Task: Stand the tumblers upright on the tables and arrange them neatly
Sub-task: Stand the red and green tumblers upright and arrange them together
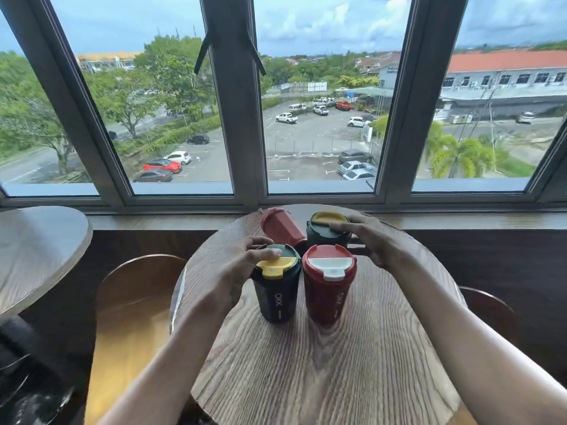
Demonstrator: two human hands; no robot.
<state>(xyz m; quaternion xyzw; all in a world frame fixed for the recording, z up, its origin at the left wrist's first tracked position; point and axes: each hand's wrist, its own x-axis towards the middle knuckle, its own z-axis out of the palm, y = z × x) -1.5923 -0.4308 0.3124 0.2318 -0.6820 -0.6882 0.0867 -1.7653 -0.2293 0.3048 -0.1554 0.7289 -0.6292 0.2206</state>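
Several tumblers stand close together on a round wooden table point(337, 363). A dark green tumbler with a yellow lid flap point(274, 289) stands upright at front left, and my left hand point(242, 262) grips its lid and rim. Beside it a red tumbler with a white flap point(328, 286) stands upright, untouched. Behind, a second dark green tumbler point(325, 231) stands upright with my right hand point(368, 240) closed over its lid. A second red tumbler point(280, 227) at the back left leans tilted, its lid hidden from view.
A wooden chair point(132, 302) sits left of the table and another chair back point(491, 308) at the right. A second round table point(40, 246) stands at far left. The window sill point(153, 220) runs just behind the tumblers.
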